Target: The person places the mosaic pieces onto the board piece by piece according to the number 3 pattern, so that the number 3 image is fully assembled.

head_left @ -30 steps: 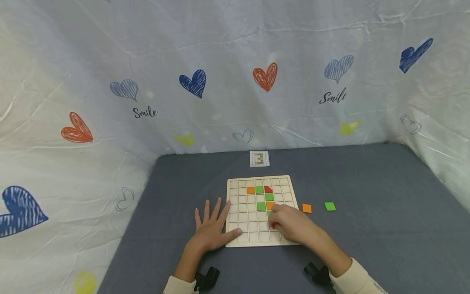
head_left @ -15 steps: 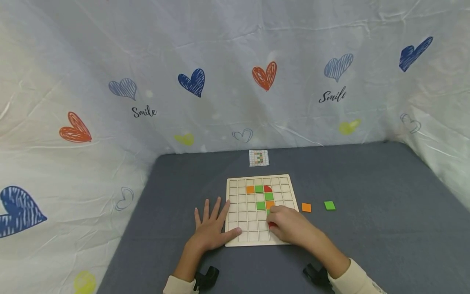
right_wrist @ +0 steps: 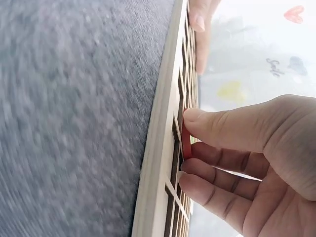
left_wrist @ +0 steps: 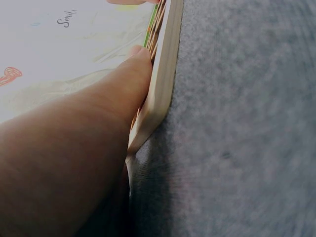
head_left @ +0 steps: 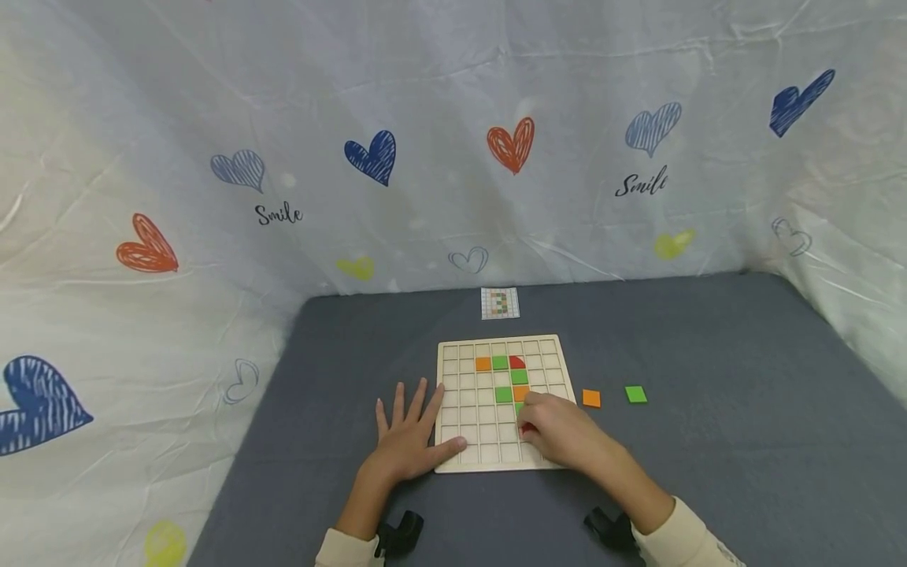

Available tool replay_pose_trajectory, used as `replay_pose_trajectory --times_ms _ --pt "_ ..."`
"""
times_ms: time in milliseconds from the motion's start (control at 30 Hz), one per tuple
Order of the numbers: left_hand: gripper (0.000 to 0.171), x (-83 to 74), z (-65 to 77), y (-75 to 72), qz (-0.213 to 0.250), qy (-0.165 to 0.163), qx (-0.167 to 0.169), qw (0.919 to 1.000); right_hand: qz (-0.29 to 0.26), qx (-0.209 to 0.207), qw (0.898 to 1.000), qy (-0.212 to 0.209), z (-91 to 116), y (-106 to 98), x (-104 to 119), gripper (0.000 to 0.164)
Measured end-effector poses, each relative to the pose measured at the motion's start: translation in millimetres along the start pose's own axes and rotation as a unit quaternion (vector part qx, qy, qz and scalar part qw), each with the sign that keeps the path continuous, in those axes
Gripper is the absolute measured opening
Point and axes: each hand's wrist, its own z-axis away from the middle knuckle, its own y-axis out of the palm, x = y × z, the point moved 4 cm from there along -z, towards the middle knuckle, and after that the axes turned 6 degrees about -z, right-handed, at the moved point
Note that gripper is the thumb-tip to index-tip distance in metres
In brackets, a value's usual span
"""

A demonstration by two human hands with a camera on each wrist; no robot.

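Note:
A pale wooden grid board (head_left: 468, 411) lies in front of me, with orange, green and red tiles set in some of its squares. My left hand (head_left: 405, 450) rests spread at the board's left edge, its thumb lying over the near left corner. Over the lower right part of the board, my right hand (head_left: 563, 431) pinches a red tile (right_wrist: 186, 138) between thumb and fingers, right at a grid square. In the head view that hand covers most of the tile. A green tile (head_left: 520, 409) just beyond the fingertips is partly hidden.
To the right of the board lie a loose orange tile (head_left: 591, 398) and a loose green tile (head_left: 635, 394). A small printed pattern card (head_left: 500, 303) lies behind the board on the grey cloth (head_left: 708, 441). A white curtain (head_left: 425, 79) hangs at the back.
My right hand has shifted only slightly over the same square, still holding the red tile. The left hand stays in place.

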Motion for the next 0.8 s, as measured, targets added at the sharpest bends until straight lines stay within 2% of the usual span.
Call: replay_pose_trajectory --times_ms 333,800 --pt "0.097 1.0 -1.0 -0.7 -0.01 -0.003 0.012 0.9999 -0.027 0.013 0.999 0.042 1.0 -4.8 -7.5 0.019" --pt "0.096 -2.0 0.5 -3.9 -0.006 -0.003 0.012 0.9999 -0.029 -0.004 0.999 0.013 0.5 -0.4 -7.0 0.017"
